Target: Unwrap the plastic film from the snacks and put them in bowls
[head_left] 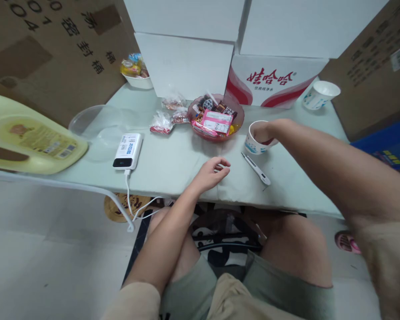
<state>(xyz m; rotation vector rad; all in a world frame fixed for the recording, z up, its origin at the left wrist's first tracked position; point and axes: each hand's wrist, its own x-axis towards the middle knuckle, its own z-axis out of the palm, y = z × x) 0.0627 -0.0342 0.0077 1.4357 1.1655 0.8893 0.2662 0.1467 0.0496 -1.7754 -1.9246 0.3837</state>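
Note:
My right hand [266, 130] reaches down into a paper cup [252, 145] with a blue print. Its fingers are hidden inside, so I cannot see what they touch. Over the table's front edge, my left hand [214, 172] rests with loosely bent fingers slightly apart and nothing in them. Between the hands and closer to me lies a white utility knife [256, 168]. Behind my left hand stands a pink glass bowl [213, 136] filled with wrapped snacks, a pink-and-white packet [217, 122] on top.
Left of the bowl are small clear snack bags [162, 123], a white power bank [128, 151] with a cable, a transparent lid [102, 129] and a yellow jug [30, 138]. White boxes [186, 64] line the back. Another paper cup [321, 94] stands back right, beside a cardboard box [373, 84].

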